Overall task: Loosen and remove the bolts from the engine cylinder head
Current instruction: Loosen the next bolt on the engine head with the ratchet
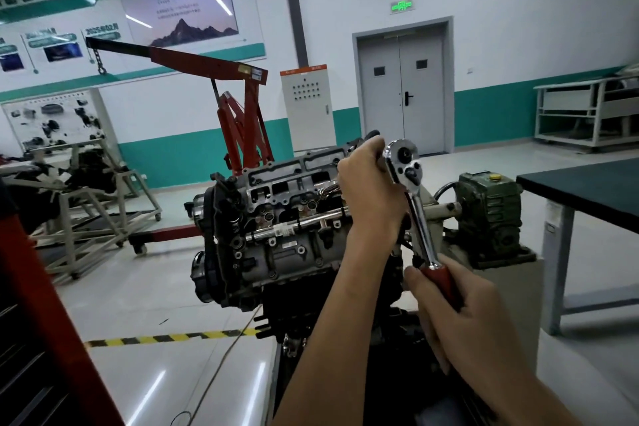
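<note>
The engine with its bare cylinder head [276,204] stands on a stand in the middle of the view, top face tilted toward me. A chrome ratchet wrench [413,204] with a red grip rises over the head's right end. My right hand [460,308] grips the red handle low down. My left hand [366,190] curls round the ratchet's head from the left, its fingers hiding the socket and whatever bolt lies beneath. Several bolts and fittings show along the head's front rail.
A red engine hoist [242,128] stands behind the engine. A green gearbox [489,214] sits right of it, beside a dark-topped workbench [587,197]. A red cabinet edge [41,322] runs along my left. Yellow-black floor tape [166,338] and a cable cross the floor.
</note>
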